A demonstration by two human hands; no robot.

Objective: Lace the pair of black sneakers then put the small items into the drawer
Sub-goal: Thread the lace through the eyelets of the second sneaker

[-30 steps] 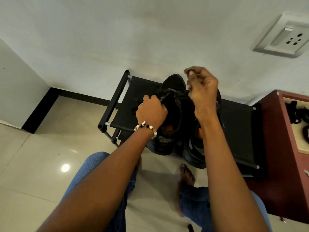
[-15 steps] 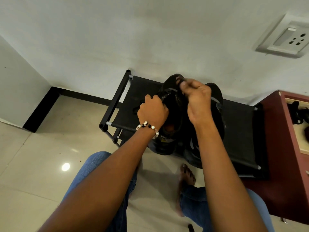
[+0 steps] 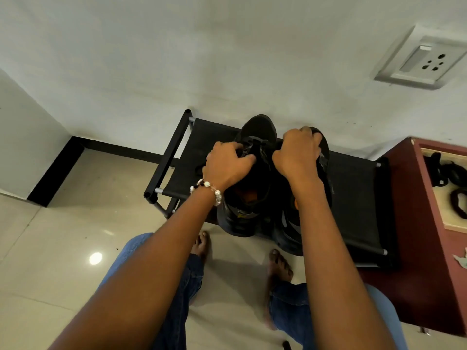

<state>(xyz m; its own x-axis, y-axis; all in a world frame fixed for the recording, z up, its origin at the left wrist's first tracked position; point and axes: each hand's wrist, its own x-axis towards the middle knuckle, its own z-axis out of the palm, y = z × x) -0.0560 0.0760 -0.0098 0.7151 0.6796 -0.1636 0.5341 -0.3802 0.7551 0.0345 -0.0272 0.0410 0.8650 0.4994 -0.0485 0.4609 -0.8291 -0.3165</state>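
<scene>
Lowered, both hands (image 3: 262,160) grip the left sneaker's (image 3: 252,188) laces.

Single head-worn wide-angle cam, looking forward and steeply down along both forearms. Wall (image 3: 227,59) is filling the top half, with strong lens curvature bending the wall socket (image 3: 422,61) at top right. Tiled floor (image 3: 50,248) and the wearer's jeans and bare feet are sitting at the bottom. Left hand (image 3: 227,168) and right hand (image 3: 298,155) are landing near frame centre, close to the lens, over the black shoe rack (image 3: 353,188). Red cabinet (image 3: 409,223) is getting clipped at the right edge. No second view, so no overlap.
</scene>
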